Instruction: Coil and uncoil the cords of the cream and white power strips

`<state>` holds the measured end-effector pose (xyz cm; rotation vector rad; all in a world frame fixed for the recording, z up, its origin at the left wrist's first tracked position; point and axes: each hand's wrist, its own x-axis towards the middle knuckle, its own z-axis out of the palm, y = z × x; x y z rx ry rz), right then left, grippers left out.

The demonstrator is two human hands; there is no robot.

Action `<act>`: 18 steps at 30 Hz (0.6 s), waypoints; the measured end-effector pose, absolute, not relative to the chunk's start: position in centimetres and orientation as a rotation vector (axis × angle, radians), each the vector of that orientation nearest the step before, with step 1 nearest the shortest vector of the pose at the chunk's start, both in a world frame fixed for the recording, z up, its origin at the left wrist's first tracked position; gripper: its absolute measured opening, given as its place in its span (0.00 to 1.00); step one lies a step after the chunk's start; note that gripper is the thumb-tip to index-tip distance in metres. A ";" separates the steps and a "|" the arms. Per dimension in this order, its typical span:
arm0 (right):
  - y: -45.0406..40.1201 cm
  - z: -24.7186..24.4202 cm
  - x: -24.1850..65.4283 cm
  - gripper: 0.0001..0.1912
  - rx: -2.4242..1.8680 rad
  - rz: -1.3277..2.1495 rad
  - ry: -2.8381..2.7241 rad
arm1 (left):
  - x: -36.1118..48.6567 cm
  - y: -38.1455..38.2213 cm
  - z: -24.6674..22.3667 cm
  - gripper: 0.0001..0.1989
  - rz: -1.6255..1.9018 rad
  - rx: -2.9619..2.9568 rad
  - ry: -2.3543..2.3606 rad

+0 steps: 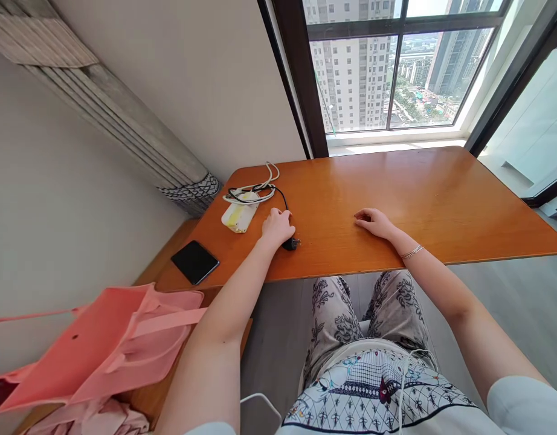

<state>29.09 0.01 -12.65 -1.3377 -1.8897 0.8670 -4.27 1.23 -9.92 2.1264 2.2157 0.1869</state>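
My left hand (278, 228) is closed around a black power plug (290, 244) near the front edge of the wooden table (396, 193). The plug's prongs point right, and part of its body is hidden under my fingers. From it a thin black cord (283, 197) runs back to a white power strip (240, 215), where it lies tangled with a white cable (272, 175). On the right, my right hand (374, 222) rests on the tabletop with its fingers loosely bent and nothing visible in them.
A black phone (195, 263) lies at the table's left front corner. Below it, a pink bag (110, 350) stands on a lower wooden surface. A gathered curtain (124, 121) hangs at the left wall. Beyond the table is a window (396, 72).
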 end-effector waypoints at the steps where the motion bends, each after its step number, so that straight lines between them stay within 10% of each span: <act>1: 0.0 -12.7 29.1 0.12 -1.340 0.848 -1.905 | -4.8 1.3 -9.7 0.21 0.154 2.117 2.216; 18: 0.0 -12.8 29.0 0.09 -1.344 0.711 -1.992 | -14.9 3.0 -4.9 0.12 0.348 2.086 2.547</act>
